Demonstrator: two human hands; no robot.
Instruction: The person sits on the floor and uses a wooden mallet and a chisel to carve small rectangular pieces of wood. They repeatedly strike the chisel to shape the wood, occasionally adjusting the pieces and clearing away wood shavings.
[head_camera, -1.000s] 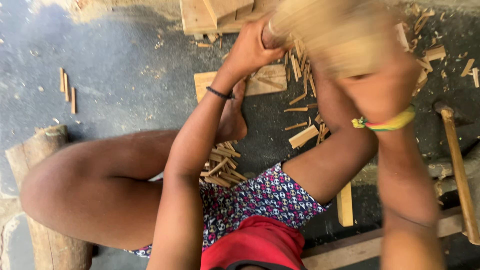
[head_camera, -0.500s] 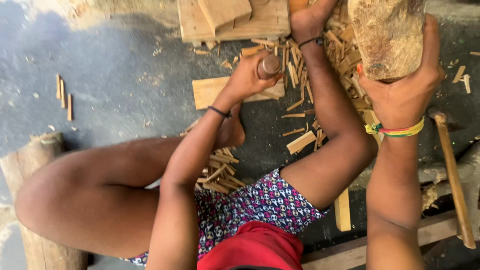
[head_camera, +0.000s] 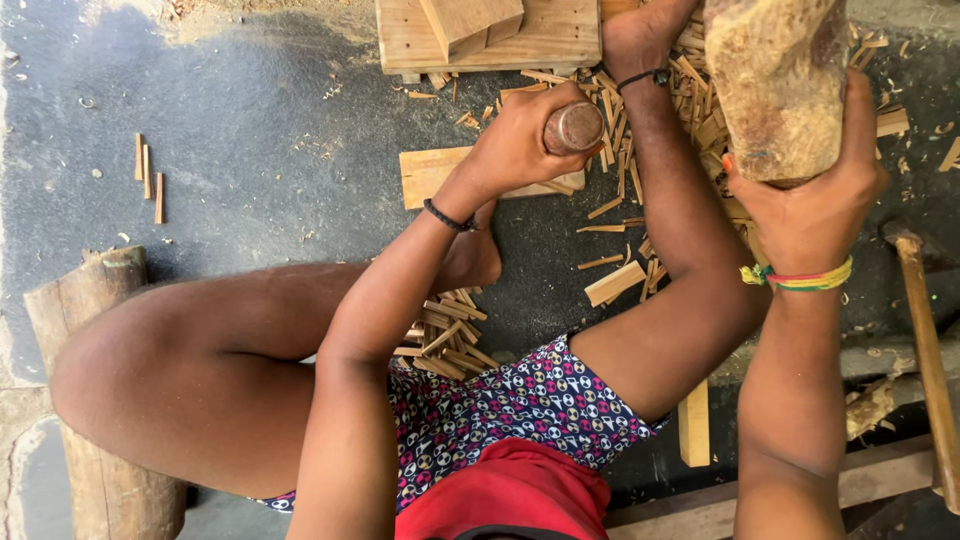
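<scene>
My left hand (head_camera: 510, 150) clenched round chisel (head_camera: 573, 127), upright over plank (head_camera: 430, 175) for splitting. My right hand (head_camera: 810, 205) grips mallet (head_camera: 775, 85), raised above.

No packages, labels, signs or screens showed anywhere in view; only bare wood, ground and the person appeared.

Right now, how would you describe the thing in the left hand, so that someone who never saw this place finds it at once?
Start at the pale wooden board at the top of the view. Just below it the left hand is closed around an upright tool handle. Unlike the flat, pale splinters around it, its end is round, dark reddish-brown and worn.
</scene>
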